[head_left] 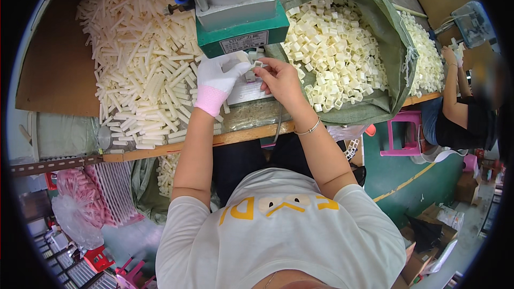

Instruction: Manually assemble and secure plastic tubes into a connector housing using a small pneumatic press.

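Below the head of a green and grey press (241, 24), my two hands meet over its metal base plate (250, 92). My left hand (217, 75) wears a white glove with a pink cuff. Its fingers and thumb are curled together under the press head; what lies between them is hard to make out. The bare right hand (282, 79) pinches a small square cream plastic piece (258, 65) between thumb and fingers, close to the left fingertips. A bracelet circles the right wrist.
Many cream plastic tubes (142, 69) lie heaped on the left of the bench. At right, a green woven sack (393, 53) holds a pile of square cream pieces (337, 48). The wooden bench edge (241, 132) runs before me. Another person (455, 109) works at far right.
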The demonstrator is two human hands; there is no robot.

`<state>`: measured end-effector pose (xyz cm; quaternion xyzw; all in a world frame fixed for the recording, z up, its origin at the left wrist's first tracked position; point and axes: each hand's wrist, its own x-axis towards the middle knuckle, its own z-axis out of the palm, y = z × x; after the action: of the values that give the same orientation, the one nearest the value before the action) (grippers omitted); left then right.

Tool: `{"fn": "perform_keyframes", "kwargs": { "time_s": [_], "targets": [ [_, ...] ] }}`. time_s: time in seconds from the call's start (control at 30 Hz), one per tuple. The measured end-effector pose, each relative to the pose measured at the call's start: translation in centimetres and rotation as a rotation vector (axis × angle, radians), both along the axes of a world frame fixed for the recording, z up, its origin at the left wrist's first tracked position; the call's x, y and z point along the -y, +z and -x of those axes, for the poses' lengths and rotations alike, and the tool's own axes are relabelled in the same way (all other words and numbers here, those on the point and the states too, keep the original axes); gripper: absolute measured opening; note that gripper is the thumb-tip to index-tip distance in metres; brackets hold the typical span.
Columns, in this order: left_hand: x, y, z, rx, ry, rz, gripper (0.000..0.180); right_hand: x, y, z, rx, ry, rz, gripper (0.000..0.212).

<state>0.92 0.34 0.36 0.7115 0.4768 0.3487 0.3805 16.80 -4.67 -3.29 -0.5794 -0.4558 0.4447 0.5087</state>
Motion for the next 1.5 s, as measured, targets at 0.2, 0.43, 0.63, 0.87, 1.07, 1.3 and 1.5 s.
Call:
{"fn": "perform_keyframes", "kwargs": {
  "time_s": [0.2,0.43,0.63,0.87,1.07,1.3,1.5],
  "targets": [
    [0.5,1.3,0.0,-0.196,-0.044,-0.209,0.018,1.0,0.6,-0.8,0.174,-0.057,-0.071,0.026],
    [-0.1,0.6,0.1,-0.303,-0.032,-0.36,0.022,3.3,-0.1,-9.3,0.692,-0.325,-0.095,0.02],
    [-0.1,0.4,-0.1,-0.235,-0.067,-0.35,0.029,2.7,-0.7,-7.7,0.923,-0.094,0.057,0.025],
    [0.3,3.4,3.6,0.288,-0.025,0.132,0.034,2.4,-1.9,-10.3,0.577,-0.155,0.067,0.023],
    [-0.2,0.2,12.9,-0.171,0.073,0.021,0.023,2.7,-0.4,-10.2,0.243,-0.261,-0.095,0.03],
    [0.8,-0.3,13.1,-0.802,0.011,-0.022,0.026,2.0,-1.2,-9.1,0.048,-0.361,-0.228,0.026],
    [2.1,-1.8,10.2,-1.106,-0.04,0.212,0.034,2.1,0.8,-6.3,-0.185,-0.261,-0.167,0.03]
  ]
}}
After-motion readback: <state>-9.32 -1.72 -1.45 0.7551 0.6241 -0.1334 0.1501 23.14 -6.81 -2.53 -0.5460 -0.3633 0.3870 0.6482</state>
